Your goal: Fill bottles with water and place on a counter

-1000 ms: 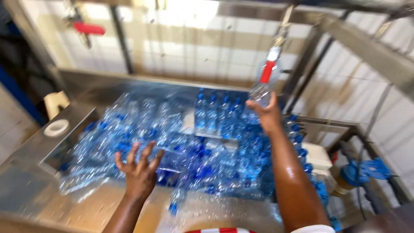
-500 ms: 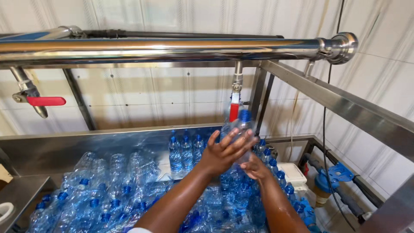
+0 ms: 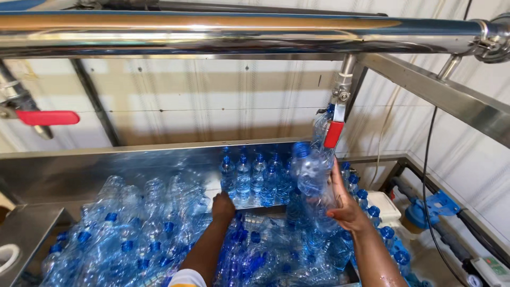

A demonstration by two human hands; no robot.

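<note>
Red lever handle (image 3: 47,117): far left, on a slanted pipe, lying level.

Steel trough (image 3: 95,165): back wall upright; its bed is filled edge to edge, leaving little bare room.

Heap of empty bottles (image 3: 122,234): clear plastic with blue caps, lying at all angles across the left and middle.

Left hand (image 3: 223,207): down on the heap near its middle, fingers curled into the bottles; what it grips cannot be told.

Row of standing bottles (image 3: 255,178): upright against the back wall, caps up.

Held bottle (image 3: 316,172): clear, long axis near upright and tilted slightly right, neck pointing up at the tap.

Tap (image 3: 340,101): hangs from the overhead steel pipe (image 3: 239,32), its red handle (image 3: 333,134) pointing down.

Right hand (image 3: 345,204): clamped around the held bottle's lower part, well apart from the left hand.

Blue fitting (image 3: 433,204): right, outside the trough rim.
</note>
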